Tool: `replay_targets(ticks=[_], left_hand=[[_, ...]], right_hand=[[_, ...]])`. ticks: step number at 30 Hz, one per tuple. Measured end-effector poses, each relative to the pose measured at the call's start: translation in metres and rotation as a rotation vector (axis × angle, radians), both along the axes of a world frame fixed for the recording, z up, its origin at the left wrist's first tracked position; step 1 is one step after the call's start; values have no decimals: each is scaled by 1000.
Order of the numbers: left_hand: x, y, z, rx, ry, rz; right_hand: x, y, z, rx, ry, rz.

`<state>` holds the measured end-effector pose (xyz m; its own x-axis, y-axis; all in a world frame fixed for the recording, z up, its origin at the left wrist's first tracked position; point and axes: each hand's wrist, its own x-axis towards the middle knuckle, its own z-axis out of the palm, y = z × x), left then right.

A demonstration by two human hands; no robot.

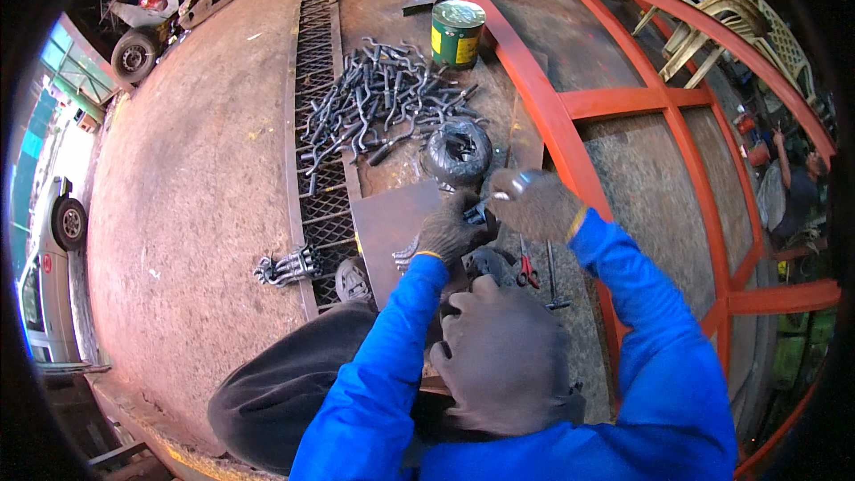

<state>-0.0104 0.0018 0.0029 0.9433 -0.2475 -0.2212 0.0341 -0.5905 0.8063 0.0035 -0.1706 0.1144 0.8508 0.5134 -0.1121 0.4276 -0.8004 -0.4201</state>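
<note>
A green-and-yellow paint tin (458, 33) stands beyond the heap of bent grey steel rods (383, 102). My gloved left hand (450, 230) and right hand (534, 203) pinch one small metal piece (481, 207) together.

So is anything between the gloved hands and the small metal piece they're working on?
Nothing visible. The left hand and right hand both close around the small metal piece directly; the black wire coil lies just beyond, apart from them.

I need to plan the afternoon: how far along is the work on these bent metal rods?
Done: a small bundle of rods lies apart on the floor. In hand: the gloved left hand and right hand meet over a small metal piece; details unclear. Left: a large pile of rods beside the tin can.
</note>
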Motion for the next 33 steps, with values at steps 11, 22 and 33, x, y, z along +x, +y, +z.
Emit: replay_targets(ticks=[11,22,33], left_hand=[[-10,-3,0,13,-107,-60],[-18,-20,-35,352,-341,-167],[-18,-14,-13,266,-306,-179]], right_hand=[[123,-5,-68,-355,347,210],[141,-23,-140,148,737,334],[176,-40,-143,296,696,220]])
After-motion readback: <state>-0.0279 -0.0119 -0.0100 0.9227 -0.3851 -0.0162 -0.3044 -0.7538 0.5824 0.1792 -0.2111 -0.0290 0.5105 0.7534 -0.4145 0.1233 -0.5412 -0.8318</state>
